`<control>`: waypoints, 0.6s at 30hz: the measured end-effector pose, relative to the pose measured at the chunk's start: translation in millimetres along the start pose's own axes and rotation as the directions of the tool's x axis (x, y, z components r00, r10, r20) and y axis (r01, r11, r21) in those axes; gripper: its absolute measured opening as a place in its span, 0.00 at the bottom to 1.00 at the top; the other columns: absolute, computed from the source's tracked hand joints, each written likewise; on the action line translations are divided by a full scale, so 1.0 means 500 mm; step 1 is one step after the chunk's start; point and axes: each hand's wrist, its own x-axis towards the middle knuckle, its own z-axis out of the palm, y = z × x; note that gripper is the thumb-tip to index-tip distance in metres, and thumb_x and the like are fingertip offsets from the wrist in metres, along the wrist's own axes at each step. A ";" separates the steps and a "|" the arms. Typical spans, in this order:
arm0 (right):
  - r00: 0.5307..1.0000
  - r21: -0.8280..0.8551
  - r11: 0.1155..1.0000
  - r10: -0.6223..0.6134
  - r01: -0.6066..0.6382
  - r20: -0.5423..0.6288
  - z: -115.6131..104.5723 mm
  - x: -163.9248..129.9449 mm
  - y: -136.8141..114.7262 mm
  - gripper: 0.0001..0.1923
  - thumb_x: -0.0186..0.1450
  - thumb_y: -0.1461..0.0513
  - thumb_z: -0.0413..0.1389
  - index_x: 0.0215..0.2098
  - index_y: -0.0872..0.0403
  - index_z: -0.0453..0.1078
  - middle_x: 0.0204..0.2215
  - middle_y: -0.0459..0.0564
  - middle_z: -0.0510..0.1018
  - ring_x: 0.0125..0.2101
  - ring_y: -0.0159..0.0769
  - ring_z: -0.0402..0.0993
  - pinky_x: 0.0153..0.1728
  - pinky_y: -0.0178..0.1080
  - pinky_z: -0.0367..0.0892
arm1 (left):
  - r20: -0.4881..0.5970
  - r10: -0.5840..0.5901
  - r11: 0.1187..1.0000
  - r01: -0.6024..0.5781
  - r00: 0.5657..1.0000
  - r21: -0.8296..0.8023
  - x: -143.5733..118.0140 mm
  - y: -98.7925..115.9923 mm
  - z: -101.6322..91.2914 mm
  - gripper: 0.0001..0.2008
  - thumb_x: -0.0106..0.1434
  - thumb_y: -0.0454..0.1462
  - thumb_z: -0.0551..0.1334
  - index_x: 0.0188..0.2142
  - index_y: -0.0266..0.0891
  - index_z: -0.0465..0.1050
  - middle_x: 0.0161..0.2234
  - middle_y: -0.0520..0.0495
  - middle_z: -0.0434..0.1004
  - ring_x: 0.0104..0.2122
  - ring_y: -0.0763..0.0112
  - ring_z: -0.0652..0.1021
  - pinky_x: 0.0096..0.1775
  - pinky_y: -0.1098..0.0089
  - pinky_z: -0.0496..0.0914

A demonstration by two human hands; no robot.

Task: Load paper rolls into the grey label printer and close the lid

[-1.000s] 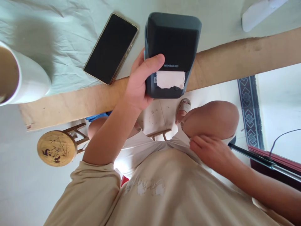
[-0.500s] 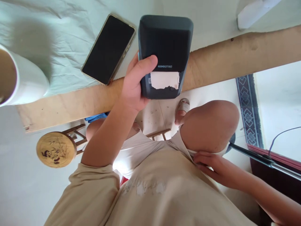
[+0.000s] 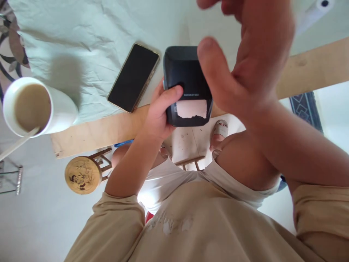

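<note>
The desk [image 3: 313, 69] edge carries a phone [image 3: 133, 77]. Right of the phone, the left hand [image 3: 159, 111] grips the printer [image 3: 188, 85], a hard, smooth, light-looking box best held by its sides. The right hand [image 3: 245, 54] hangs open above, empty. The paper [image 3: 191, 108] tears easily.

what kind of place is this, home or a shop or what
Most likely a home, with a plain work table rather than a shop counter. A bare board table covered by a creased cloth holds a cup of milky drink and a phone; a small painted wooden stool stands on the tiled floor.
</note>
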 end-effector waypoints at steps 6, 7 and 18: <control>0.985 0.200 0.965 -0.171 0.169 -0.007 0.057 -0.025 0.024 0.14 0.65 0.62 0.52 0.47 0.60 0.65 0.47 0.57 0.73 0.51 0.34 0.71 0.54 0.42 0.70 | -0.048 -0.037 0.990 0.030 0.998 -0.140 0.002 0.009 0.004 0.15 0.65 0.46 0.60 0.44 0.37 0.72 0.39 0.47 0.80 0.54 0.57 0.78 0.53 0.61 0.75; 0.986 0.218 0.962 -0.169 0.164 0.004 0.058 -0.026 0.029 0.15 0.64 0.62 0.52 0.48 0.61 0.65 0.48 0.58 0.73 0.52 0.35 0.70 0.55 0.43 0.70 | -0.045 -0.060 0.984 0.052 0.997 -0.172 0.003 0.011 0.004 0.18 0.65 0.48 0.59 0.45 0.37 0.72 0.40 0.47 0.80 0.55 0.56 0.78 0.54 0.60 0.75; 0.973 0.291 0.945 -0.195 0.151 0.126 0.042 -0.019 0.059 0.22 0.63 0.59 0.55 0.54 0.59 0.63 0.54 0.59 0.69 0.59 0.39 0.66 0.63 0.49 0.66 | -0.182 -0.090 0.985 0.061 0.979 -0.162 0.016 0.015 0.011 0.17 0.71 0.44 0.53 0.41 0.36 0.76 0.33 0.51 0.79 0.55 0.63 0.77 0.52 0.68 0.75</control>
